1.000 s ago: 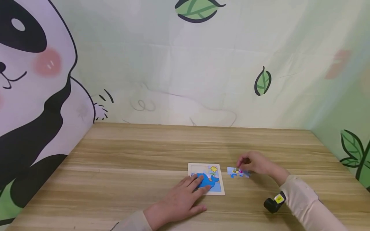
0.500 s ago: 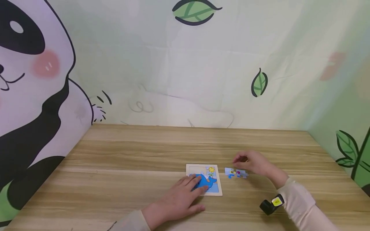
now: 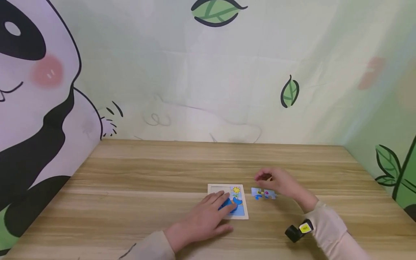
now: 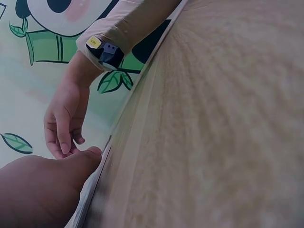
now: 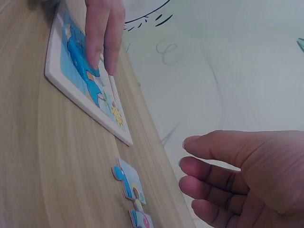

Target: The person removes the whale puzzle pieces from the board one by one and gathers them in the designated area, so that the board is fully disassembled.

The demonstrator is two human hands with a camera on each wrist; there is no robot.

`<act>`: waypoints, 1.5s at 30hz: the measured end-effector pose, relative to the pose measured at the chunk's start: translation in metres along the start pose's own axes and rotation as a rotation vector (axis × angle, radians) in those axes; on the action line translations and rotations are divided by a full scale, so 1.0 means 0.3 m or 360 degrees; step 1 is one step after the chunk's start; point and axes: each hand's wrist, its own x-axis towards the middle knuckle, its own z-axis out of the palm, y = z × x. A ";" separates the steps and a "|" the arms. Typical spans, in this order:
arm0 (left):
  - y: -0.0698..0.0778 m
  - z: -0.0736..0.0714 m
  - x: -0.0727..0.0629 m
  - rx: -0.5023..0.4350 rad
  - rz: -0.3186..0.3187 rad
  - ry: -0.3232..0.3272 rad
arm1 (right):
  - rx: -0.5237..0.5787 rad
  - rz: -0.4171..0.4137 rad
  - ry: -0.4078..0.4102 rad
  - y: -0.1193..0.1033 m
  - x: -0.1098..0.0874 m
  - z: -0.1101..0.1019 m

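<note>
A square jigsaw puzzle board with a pale wooden rim lies on the table, showing a blue whale and a yellow sun. My left hand rests across its left and lower part, fingers extended, hiding much of the whale. Beside the board's right edge lie loose puzzle pieces, a light blue one and another with a pink spot. Above them hovers my right hand; its fingers are loosely curved and, in the right wrist view, hold nothing.
The wooden table meets a printed wall at the back, with a panda drawing on the left side. A black wrist camera with a yellow label sits at my right cuff.
My right hand has risen off the loose pieces and shifted left toward the board. My left fingers have slid slightly over the whale. The head view has turned a little.
</note>
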 end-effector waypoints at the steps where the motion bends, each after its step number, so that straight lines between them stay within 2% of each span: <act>1: 0.000 0.001 0.002 0.0009 0.0001 0.0002 | 0.0003 -0.0005 0.0003 -0.005 0.004 0.004; 13: 0.006 0.013 -0.008 0.0043 0.0015 0.0017 | -0.0029 -0.0103 0.0047 -0.047 0.058 0.058; 18: 0.008 0.018 -0.011 0.0032 0.0012 -0.0020 | -0.0036 -0.0109 0.0027 -0.057 0.069 0.072; 26: 0.013 0.028 -0.008 0.0071 0.0020 -0.0019 | -0.0026 -0.0135 -0.0016 -0.073 0.082 0.106; 32: 0.017 0.040 -0.013 0.0082 0.0034 0.0010 | -0.0021 -0.0127 -0.0049 -0.077 0.089 0.143; 45: 0.016 0.039 -0.010 0.0093 0.0042 0.0010 | -0.0166 -0.0067 0.0036 -0.076 0.095 0.208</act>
